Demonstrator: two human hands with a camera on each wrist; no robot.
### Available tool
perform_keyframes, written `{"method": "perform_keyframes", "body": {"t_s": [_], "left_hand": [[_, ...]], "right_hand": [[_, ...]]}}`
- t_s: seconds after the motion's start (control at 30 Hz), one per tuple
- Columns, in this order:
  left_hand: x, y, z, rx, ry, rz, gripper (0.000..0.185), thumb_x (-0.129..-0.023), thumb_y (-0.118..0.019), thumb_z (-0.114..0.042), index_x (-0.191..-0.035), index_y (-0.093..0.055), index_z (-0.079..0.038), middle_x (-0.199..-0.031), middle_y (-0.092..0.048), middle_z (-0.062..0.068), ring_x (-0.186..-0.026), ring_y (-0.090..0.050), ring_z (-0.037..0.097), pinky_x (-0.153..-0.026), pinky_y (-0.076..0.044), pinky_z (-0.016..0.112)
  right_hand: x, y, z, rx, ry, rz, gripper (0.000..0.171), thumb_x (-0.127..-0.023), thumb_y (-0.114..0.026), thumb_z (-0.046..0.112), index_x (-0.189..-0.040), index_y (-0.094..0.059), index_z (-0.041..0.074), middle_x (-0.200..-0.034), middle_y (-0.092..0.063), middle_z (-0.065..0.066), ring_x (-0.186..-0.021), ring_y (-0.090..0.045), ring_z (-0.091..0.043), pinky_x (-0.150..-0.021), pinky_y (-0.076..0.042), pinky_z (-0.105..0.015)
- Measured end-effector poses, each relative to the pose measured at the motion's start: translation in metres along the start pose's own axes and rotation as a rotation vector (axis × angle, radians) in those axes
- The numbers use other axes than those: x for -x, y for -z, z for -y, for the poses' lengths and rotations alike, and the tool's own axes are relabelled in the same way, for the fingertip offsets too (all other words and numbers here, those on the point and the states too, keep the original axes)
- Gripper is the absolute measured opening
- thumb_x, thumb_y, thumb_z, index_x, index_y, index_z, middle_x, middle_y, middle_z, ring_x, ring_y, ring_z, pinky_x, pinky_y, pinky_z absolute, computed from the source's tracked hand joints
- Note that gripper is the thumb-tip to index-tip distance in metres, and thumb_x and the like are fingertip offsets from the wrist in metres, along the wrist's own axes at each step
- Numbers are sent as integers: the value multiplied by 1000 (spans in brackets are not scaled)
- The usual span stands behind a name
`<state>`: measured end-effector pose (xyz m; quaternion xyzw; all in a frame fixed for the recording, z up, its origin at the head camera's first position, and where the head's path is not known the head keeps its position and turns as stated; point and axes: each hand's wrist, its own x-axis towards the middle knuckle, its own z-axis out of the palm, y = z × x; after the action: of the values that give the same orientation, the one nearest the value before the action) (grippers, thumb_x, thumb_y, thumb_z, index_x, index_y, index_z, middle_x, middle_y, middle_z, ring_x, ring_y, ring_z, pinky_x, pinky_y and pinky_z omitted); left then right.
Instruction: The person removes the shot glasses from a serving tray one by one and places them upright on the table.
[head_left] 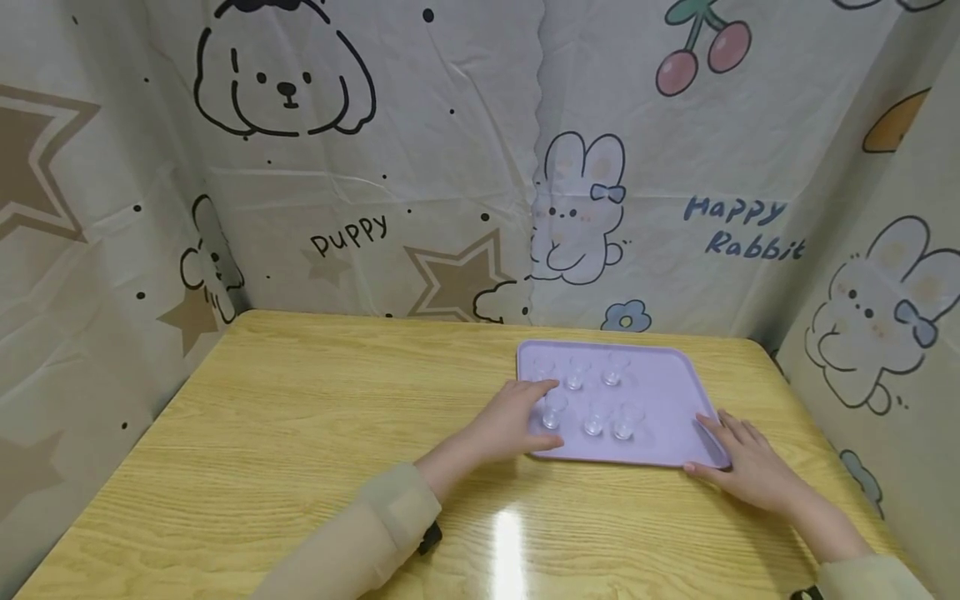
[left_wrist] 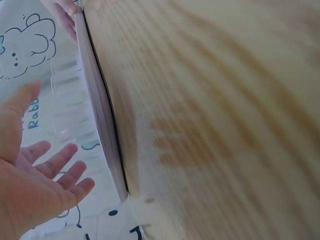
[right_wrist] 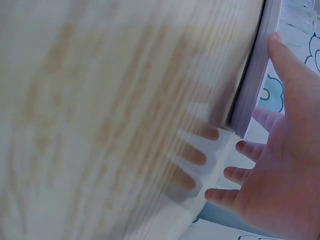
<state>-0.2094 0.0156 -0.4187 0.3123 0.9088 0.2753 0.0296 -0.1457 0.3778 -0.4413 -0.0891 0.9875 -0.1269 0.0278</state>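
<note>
In the head view a lilac tray (head_left: 663, 400) lies on the table with several small clear cups on it. Three of these stand in a back row, among them a clear cup (head_left: 612, 372); others form a front row. My left hand (head_left: 513, 421) reaches over the tray's left edge, fingers and thumb spread either side of the front-left cup (head_left: 552, 414); whether it touches the cup I cannot tell. At the front right corner rests my right hand (head_left: 753, 467), thumb against the tray's front side and fingers extended along the right edge. Neither hand is curled round anything.
The wood-grain table (head_left: 315, 417) extends left of the tray and in front of it. Behind and at both sides hangs a printed cloth (head_left: 450, 167) with rabbits, stars and a puppy. Dark wrist straps (head_left: 430, 538) show near the sleeves.
</note>
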Motion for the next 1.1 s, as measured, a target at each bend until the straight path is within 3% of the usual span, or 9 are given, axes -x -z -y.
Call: {"method": "perform_keyframes", "body": {"t_s": [0.43, 0.87, 1.1], "left_hand": [[-22, -4, -3, 72, 93, -21, 47, -80, -75, -25, -121, -58, -11, -108, -65, 4, -100, -57, 18, -88, -47, 31], [-32, -11, -4, 193, 206, 1, 29, -76, -78, -19, -99, -61, -11, -97, -64, -1, -85, -57, 10, -81, -48, 23], [-31, -14, -2, 237, 209, 17, 25, -77, -78, -17, -90, -58, -12, -91, -60, -3, -81, -52, 8, -79, -47, 22]], "right_hand": [[-19, 1, -1, 9, 4, 29, 87, -83, -61, 56, -144, -31, 3, -146, -18, -36, -127, -19, -61, -92, -21, -76], [-18, 1, 0, 25, -1, 20, 85, -81, -63, 58, -138, -42, -1, -145, -19, -36, -122, -24, -63, -90, -26, -75], [-18, 1, -1, 41, 12, 24, 86, -80, -65, 58, -136, -43, -4, -143, -20, -38, -121, -26, -64, -88, -30, -74]]}}
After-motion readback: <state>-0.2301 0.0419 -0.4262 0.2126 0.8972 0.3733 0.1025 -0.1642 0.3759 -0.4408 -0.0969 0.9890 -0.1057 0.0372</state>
